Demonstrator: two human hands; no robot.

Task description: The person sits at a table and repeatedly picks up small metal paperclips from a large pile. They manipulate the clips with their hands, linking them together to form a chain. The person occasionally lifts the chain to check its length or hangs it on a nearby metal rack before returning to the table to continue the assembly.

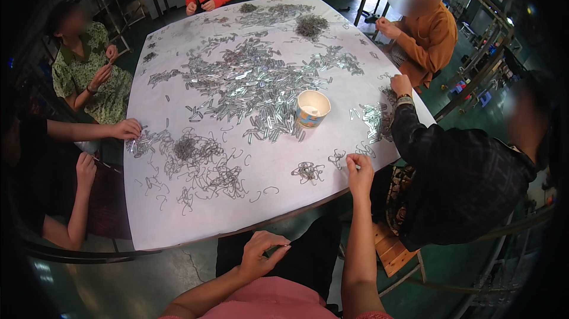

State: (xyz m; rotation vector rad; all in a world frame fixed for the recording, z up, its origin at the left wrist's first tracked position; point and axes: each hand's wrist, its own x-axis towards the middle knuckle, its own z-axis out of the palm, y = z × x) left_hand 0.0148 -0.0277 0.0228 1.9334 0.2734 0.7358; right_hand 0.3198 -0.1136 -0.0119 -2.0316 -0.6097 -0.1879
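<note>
My left hand (264,254) is held over my lap, off the table's near edge. Its thumb and forefinger come together at the tips; whatever is between them is too small to name. Above the near right part of the table is my right hand (360,174), fingers bent and closed, beside a few thin wire hooks (336,159). What it grips, if anything, cannot be made out. A small pile of wire hooks (308,172) lies to its left. Farther in stands a paper cup (313,109) with a blue and orange pattern, next to many shiny flat metal strips (255,82).
A white-covered table (284,197) fills the middle. A larger tangle of wire hooks (207,168) lies near left, a dark heap (311,26) at the far side. Several people sit around, one in black (462,171) close on my right beside a wooden stool (391,251).
</note>
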